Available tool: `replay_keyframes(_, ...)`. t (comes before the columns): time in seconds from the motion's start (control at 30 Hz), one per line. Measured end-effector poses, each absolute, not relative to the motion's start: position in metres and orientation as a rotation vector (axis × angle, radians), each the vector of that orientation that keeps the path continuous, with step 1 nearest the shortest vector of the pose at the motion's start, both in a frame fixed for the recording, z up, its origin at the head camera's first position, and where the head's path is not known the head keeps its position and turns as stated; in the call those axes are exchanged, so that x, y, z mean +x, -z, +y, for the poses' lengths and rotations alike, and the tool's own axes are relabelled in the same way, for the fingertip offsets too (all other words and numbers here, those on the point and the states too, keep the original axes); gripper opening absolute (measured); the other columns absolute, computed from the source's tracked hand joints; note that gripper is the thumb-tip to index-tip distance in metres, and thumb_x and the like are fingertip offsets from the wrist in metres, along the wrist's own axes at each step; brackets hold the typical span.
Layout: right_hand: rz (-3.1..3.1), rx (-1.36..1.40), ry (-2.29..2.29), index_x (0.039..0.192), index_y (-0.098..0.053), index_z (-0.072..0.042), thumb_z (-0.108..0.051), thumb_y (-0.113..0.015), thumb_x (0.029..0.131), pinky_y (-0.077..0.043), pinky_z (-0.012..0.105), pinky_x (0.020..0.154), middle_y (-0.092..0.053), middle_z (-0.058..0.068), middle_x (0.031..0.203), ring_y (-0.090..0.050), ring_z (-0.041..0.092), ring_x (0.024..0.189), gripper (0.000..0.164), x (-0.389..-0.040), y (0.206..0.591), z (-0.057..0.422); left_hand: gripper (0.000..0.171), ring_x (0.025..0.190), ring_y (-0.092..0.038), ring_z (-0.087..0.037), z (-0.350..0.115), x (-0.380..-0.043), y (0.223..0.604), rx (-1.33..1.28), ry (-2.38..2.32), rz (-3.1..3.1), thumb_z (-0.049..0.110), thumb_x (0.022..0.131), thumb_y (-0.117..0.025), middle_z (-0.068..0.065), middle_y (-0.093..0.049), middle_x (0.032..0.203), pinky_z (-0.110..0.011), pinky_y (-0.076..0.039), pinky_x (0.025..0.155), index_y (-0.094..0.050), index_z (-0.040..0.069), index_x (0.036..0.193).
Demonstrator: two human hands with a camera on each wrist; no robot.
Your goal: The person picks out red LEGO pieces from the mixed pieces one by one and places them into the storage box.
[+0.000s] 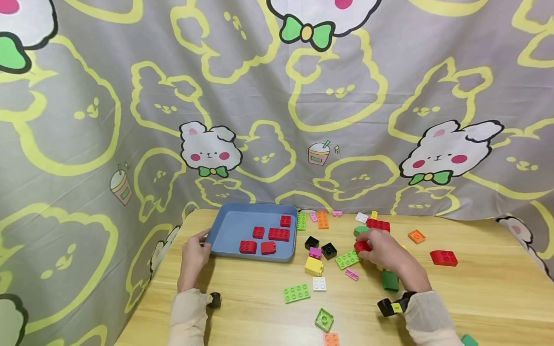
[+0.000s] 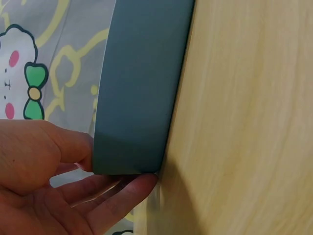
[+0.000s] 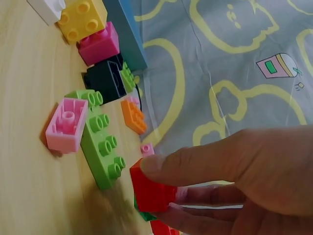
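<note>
My left hand (image 1: pixel 195 254) is at the left side of a shallow blue tray (image 1: pixel 259 256), gripping its edge. In the left wrist view the thumb (image 2: pixel 76 147) lies at the rim and the other fingers spread around the tray's end. Several red bricks, including one long brick (image 1: pixel 279 234), lie in the tray's right half. Over the scattered bricks, my right hand (image 1: pixel 391 252) pinches a red brick (image 3: pixel 151 191) between thumb and fingers. Close to it are a lime-green brick (image 3: pixel 100 147), a dark green brick (image 1: pixel 390 281) and another red brick (image 1: pixel 378 224).
Between tray and right hand lie black bricks (image 1: pixel 329 250), a yellow brick (image 1: pixel 313 265) and a white brick (image 1: pixel 319 284). A red brick (image 1: pixel 443 257) and an orange one (image 1: pixel 417 236) sit farther right. A patterned curtain (image 1: pixel 277 144) hangs behind the wooden table (image 1: pixel 242 307).
</note>
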State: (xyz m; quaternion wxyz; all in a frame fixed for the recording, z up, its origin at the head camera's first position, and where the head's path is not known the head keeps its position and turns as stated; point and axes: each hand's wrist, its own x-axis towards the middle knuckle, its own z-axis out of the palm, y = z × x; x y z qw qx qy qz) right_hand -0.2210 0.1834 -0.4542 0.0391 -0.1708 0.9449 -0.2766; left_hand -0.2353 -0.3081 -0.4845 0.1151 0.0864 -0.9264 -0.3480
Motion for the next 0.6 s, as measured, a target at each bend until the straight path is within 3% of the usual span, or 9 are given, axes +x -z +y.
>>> replay_keyframes(0.17, 2.998, -0.625, 0.855, 0.105, -0.070, 0.003, -0.002, -0.078, 0.078, -0.055, 0.039, 0.066, -0.065, 0.011, 0.093, -0.057, 0.023, 0.080, 0.029, -0.223, 0.453, 0.173, 0.048, 0.061, -0.061, -0.021, -0.309, -0.232, 0.482, 0.252, 1.084, -2.749, -0.005, 0.088, -0.051, -0.028, -0.064, 0.109, -0.026, -0.045, 0.043, -0.055, -0.001, 0.136)
replay_keyframes(0.43, 3.005, -0.739, 0.909, 0.113, -0.068, 0.002, -0.006, -0.078, 0.080, -0.057, 0.043, 0.075, -0.064, 0.013, 0.109, -0.061, 0.026, 0.092, 0.035, -0.229, 0.443, 0.139, 0.047, 0.088, -0.064, -0.036, -0.305, -0.232, 0.472, 0.186, 1.003, -2.793, -0.006, 0.086, -0.055, -0.028, -0.065, 0.104, -0.039, -0.051, 0.060, -0.056, -0.004, 0.133)
replay_keyframes(0.6, 3.030, -0.835, 0.843, 0.115, -0.067, 0.000, -0.008, -0.077, 0.082, -0.056, 0.042, 0.077, -0.066, 0.012, 0.109, -0.061, 0.025, 0.093, 0.036, -0.239, 0.426, 0.113, 0.048, 0.087, -0.064, -0.034, -0.302, -0.236, 0.473, 0.140, 1.020, -2.827, -0.004, 0.087, -0.055, -0.027, -0.065, 0.104, -0.043, -0.053, 0.065, -0.055, -0.004, 0.134)
